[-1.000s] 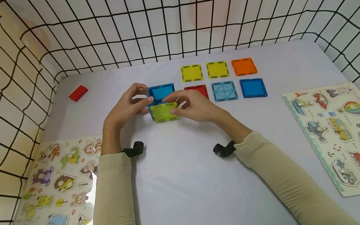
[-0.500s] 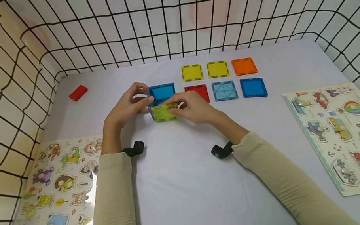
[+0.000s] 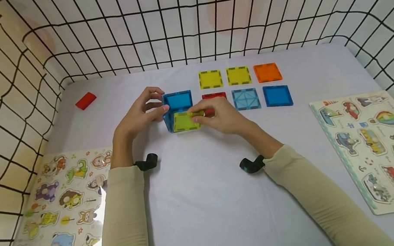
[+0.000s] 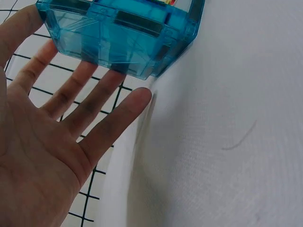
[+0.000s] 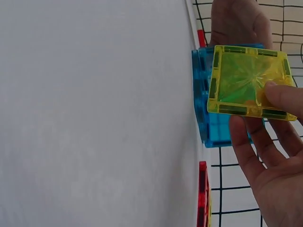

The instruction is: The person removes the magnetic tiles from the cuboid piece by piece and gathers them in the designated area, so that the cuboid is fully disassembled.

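Observation:
In the head view, blue magnetic tiles (image 3: pixel 179 100) stand joined as a back wall and a left wall. My left hand (image 3: pixel 139 112) holds their left side, its thumb at the top edge; in the left wrist view the fingertips touch the blue tiles (image 4: pixel 118 38). A yellow-green magnetic tile (image 3: pixel 184 121) is pinched between the thumb and fingers of my right hand (image 3: pixel 219 116). It is tilted in front of the blue tiles and shifted to their right. In the right wrist view the yellow tile (image 5: pixel 236 71) overlaps the blue ones.
Flat tiles lie right of the hands: two yellow (image 3: pixel 210 79), one orange (image 3: pixel 267 72), one red (image 3: pixel 212 96) partly hidden, one light blue (image 3: pixel 246 99), one blue (image 3: pixel 277 96). A red piece (image 3: pixel 86 101) lies far left. Puzzle boards (image 3: pixel 354 176) flank both arms; black mesh (image 3: pixel 181 35) surrounds the table.
My right hand has drawn the yellow tile rightward and tilted it, away from the blue left wall. My left hand stays on the blue tiles, its fingers slightly raised.

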{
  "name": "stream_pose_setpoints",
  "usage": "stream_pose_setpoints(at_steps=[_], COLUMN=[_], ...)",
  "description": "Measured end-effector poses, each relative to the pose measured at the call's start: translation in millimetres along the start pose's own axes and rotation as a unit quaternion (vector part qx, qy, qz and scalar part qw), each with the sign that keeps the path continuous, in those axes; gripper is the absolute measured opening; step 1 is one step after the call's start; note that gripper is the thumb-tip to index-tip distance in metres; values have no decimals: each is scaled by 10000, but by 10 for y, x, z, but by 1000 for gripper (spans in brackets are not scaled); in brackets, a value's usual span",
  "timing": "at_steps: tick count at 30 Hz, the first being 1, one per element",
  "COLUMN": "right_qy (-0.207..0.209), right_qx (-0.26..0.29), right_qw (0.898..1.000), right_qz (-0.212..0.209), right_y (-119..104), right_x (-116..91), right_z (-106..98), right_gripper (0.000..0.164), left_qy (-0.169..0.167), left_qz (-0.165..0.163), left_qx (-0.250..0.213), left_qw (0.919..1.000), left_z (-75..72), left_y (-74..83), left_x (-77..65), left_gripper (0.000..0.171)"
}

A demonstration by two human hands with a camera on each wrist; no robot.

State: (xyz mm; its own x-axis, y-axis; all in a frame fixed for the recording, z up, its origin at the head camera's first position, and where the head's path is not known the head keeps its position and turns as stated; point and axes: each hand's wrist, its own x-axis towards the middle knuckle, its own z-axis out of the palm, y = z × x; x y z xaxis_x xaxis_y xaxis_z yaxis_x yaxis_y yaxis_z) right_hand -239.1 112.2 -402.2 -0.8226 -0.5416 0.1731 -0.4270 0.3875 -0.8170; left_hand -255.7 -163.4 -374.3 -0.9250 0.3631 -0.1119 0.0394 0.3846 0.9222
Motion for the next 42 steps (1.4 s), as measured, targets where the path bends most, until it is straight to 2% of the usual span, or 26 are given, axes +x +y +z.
stream_pose_setpoints(at_steps=[1, 6, 12, 21, 27, 38, 40, 42], right_qy=[26, 153, 219, 254, 255, 39, -45, -188], right_qx=[-6, -61, -183, -466, -495, -431, -450, -521], right_qw=[10000, 9999, 9992, 9970, 9956, 9930, 9925, 9918], right_qz=[-15, -38, 274, 565, 759, 1103, 1138, 1155], right_y=[8, 36, 56, 179, 205, 223, 245, 264], right_x=[-13, -87, -194, -358, -437, -498, -503, -507], right_z=[-20, -130, -254, -389, -451, -509, -507, -501], right_gripper=[29, 28, 27, 32, 33, 31, 36, 48], left_qy=[-11, -150, -162, 10, 8, -44, -45, -51], left_qz=[71, 361, 392, 307, 233, 334, 339, 339], left_qx=[44, 42, -39, 73, 85, 101, 95, 93], left_qw=[10000, 9992, 9991, 9995, 9997, 9994, 9994, 9994], left_z=[-2, -30, -38, -7, -4, -22, -20, -19], left_y=[36, 2, -10, 16, 29, 10, 9, 5], left_x=[-28, -51, -47, -47, -57, -63, -62, -59], left_gripper=[52, 64, 79, 76, 77, 77, 77, 77])
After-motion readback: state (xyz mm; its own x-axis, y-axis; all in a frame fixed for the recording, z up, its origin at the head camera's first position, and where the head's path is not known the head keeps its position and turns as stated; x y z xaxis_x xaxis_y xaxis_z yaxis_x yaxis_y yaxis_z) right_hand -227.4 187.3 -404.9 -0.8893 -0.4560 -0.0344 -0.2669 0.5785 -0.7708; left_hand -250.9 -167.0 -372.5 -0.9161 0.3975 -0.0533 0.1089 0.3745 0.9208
